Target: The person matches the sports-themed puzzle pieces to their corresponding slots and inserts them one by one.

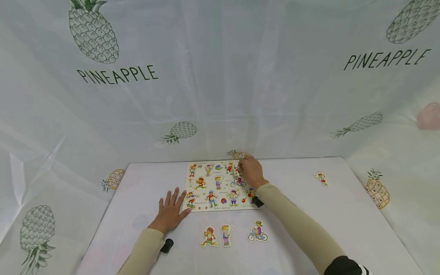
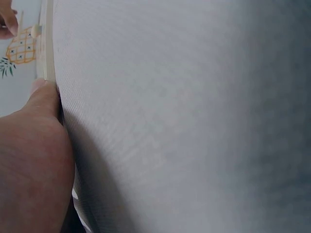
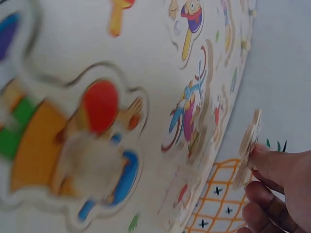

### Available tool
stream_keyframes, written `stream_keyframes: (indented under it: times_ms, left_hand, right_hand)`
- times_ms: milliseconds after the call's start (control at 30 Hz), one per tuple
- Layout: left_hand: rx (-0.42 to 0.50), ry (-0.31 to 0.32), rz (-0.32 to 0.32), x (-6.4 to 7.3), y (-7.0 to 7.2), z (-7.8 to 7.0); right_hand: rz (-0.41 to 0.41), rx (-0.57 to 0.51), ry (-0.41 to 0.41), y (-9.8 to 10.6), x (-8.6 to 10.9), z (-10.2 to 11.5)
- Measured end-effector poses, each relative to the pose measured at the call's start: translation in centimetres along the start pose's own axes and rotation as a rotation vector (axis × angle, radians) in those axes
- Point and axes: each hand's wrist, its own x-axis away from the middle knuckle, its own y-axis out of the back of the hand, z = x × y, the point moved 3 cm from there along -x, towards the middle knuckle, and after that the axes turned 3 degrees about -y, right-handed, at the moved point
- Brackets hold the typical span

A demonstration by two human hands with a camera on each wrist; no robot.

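Observation:
My right hand (image 1: 251,172) is over the upper right of a wooden puzzle board (image 1: 202,196). Between thumb and fingers it pinches a thin wooden puzzle piece (image 3: 249,148), held edge-on above the board; its picture is mostly hidden. My left hand (image 1: 169,214) lies spread on the table, with the thumb (image 2: 41,102) touching the board's edge. Sports figures show across the board, among them a table tennis player (image 3: 97,145) and a cyclist picture (image 3: 186,114). Below the board lie a runner piece (image 1: 209,237), a piece with a bat-swinging figure (image 1: 226,235) and a cyclist piece (image 1: 257,232).
Another loose figure piece (image 1: 321,178) lies far right on the white table (image 1: 292,252). A pineapple-printed sheet (image 1: 220,95) hangs behind the table and along its sides. Small knobs (image 3: 246,45) stick up from some pieces on the board.

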Motion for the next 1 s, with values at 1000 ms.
stream_keyframes:
  times_ms: [1000]
  left_hand:
    - [0.008, -0.027, -0.032, -0.2, -1.2, 1.0]
  right_hand:
    - [0.112, 0.125, -0.021, -4.4, -3.5, 2.0]
